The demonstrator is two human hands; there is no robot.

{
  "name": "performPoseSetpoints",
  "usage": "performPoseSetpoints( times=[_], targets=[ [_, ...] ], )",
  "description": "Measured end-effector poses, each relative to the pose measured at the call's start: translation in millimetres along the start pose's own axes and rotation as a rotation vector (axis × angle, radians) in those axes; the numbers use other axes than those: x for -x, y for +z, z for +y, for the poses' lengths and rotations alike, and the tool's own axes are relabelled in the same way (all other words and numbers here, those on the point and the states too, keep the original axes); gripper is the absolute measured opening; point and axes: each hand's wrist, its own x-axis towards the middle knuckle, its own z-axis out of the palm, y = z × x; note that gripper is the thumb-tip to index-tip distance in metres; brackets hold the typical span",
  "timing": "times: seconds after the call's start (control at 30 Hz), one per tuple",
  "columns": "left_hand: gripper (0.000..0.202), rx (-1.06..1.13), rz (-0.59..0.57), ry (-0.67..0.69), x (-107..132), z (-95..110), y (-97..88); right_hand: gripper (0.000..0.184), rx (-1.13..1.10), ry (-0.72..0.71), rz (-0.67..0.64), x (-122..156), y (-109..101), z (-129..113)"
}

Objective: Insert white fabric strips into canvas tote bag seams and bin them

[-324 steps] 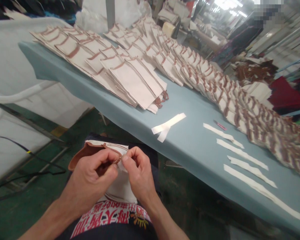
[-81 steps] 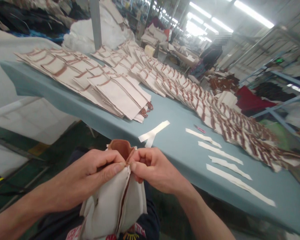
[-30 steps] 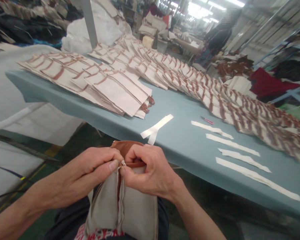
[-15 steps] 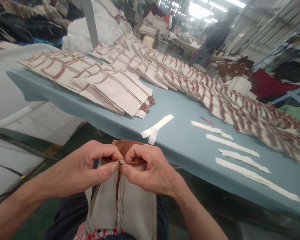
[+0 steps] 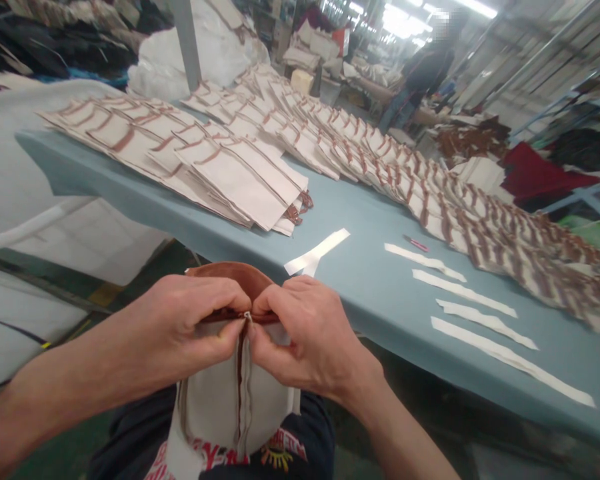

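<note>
Over my lap I hold a cream canvas pouch with a brown lining and a brown zipper down its middle. My left hand pinches the pouch's top edge from the left. From the right, my right hand pinches the same edge. Between the fingertips of both hands sits a small metal zipper slider. The brown lining sticks up behind my fingers.
A blue-grey table runs ahead, carrying overlapping stacks of finished cream pouches and a long row of pouches. White fabric strips and a pink pen lie near the front edge. A person stands far back.
Both hands have shifted slightly up and left with the pouch. More of the brown lining shows above my fingers, and the pouch hangs lower over my lap.
</note>
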Motion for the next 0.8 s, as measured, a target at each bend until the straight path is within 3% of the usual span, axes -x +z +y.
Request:
performPoseSetpoints(
  times=[0.17, 0.33, 0.5, 0.63, 0.73, 0.8],
  targets=[
    [0.015, -0.014, 0.086, 0.099, 5.2, -1.2, 0.1, 0.016, -0.050, 0.017, -0.018, -5.5, 2.2, 0.7],
    [0.013, 0.001, 0.158, 0.149, 13.3, -1.0, 3.2, 0.018, -0.407, 0.125, -0.099, -13.7, 2.3, 2.1],
    [0.015, -0.009, 0.136, 0.191, 20.7, -5.9, 2.1, 0.023, -0.757, 0.222, -0.201, -20.3, 3.9, 4.0],
    [0.019, -0.079, 0.096, 0.302, 20.4, -6.7, -4.8, 0.024, -0.963, 0.333, -0.322, -21.3, 9.8, 8.6],
    [0.026, -0.124, 0.085, 0.386, 20.5, -5.7, -8.2, 0.034, -1.131, 0.413, -0.400, -21.8, 12.9, 11.2],
    [0.025, -0.148, 0.088, 0.369, 23.8, -6.9, -6.5, 0.039, -1.191, 0.447, -0.423, -22.3, 13.1, 11.3]
  ],
)
